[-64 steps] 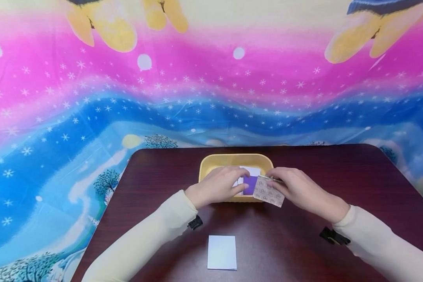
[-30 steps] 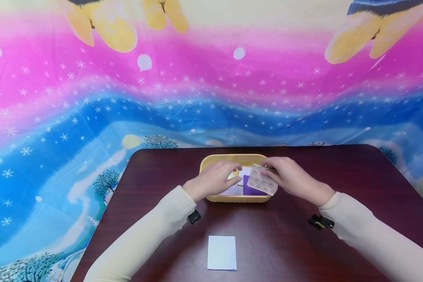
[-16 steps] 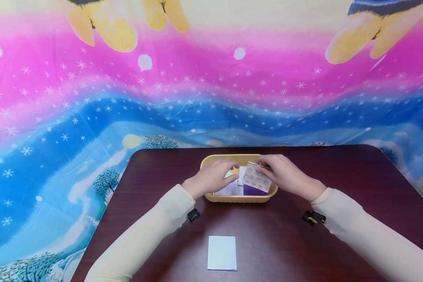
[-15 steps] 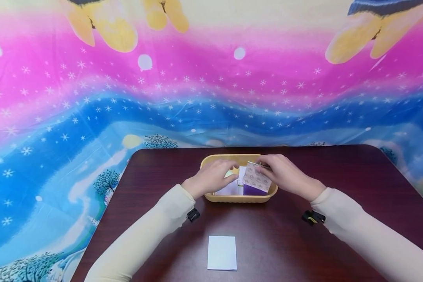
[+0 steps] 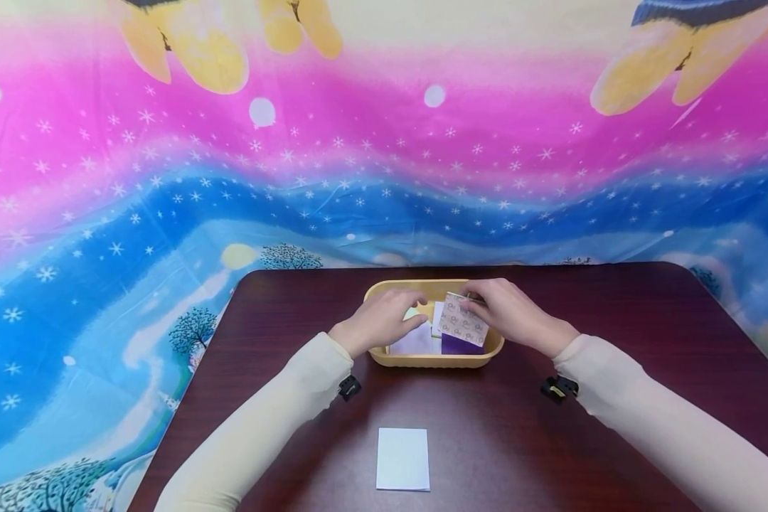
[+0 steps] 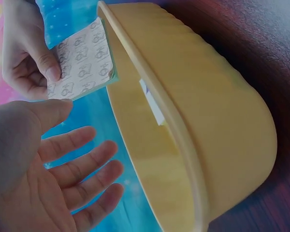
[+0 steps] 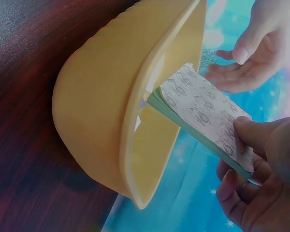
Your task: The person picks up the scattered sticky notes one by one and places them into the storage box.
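Note:
Over the yellow plastic bin (image 5: pixel 435 360), my right hand (image 5: pixel 512 313) pinches a sticky note pad (image 5: pixel 462 320) between thumb and fingers. Its pale printed backing faces me, and the right wrist view shows green sheet edges (image 7: pixel 203 137). The pad is tilted, one corner above the bin's opening. My left hand (image 5: pixel 380 320) hovers over the bin's left side, fingers apart and loosely bent, holding nothing. Inside the bin lie a purple flat piece (image 5: pixel 462 345) and white paper pieces (image 5: pixel 412 340), partly hidden by the hands and the pad.
A white square pad or paper stack (image 5: pixel 403 459) lies on the dark wooden table (image 5: pixel 281 427), nearer to me than the bin. Behind the table hangs a colourful printed cloth (image 5: pixel 384 156). Black straps (image 5: pixel 560 388) sit on both wrists.
My right hand has carried the sticky note pad leftward and slightly up, from the bin's right edge to above its inside. The left hand has drawn back a little to the left.

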Motion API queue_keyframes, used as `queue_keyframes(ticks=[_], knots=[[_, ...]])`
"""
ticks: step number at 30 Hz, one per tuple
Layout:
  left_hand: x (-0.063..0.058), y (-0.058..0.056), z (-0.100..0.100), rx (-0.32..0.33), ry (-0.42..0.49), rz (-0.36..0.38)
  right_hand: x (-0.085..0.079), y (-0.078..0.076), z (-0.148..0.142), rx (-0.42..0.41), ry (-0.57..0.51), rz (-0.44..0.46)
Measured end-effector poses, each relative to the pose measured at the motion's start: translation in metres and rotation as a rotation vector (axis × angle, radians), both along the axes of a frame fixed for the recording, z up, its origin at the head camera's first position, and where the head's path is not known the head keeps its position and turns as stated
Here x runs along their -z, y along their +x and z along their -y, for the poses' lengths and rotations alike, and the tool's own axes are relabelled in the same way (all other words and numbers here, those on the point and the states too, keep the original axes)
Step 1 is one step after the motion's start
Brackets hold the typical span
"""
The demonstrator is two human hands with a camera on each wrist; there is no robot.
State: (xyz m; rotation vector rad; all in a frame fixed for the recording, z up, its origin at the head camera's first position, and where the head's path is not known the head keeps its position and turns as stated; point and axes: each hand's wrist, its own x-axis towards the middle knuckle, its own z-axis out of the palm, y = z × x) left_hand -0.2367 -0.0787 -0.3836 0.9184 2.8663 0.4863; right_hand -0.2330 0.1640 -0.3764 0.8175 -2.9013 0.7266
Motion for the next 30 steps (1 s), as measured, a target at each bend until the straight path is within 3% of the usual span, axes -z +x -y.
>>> queue_keyframes(ticks=[21, 30], knots=[[0.009, -0.008, 0.002, -0.011, -0.021, 0.037, 0.019, -0.017, 0.004, -0.025, 0.048, 0.055], [0.016, -0.012, 0.003, -0.013, -0.031, 0.033, 0.025, -0.020, 0.007, -0.016, 0.077, 0.122]])
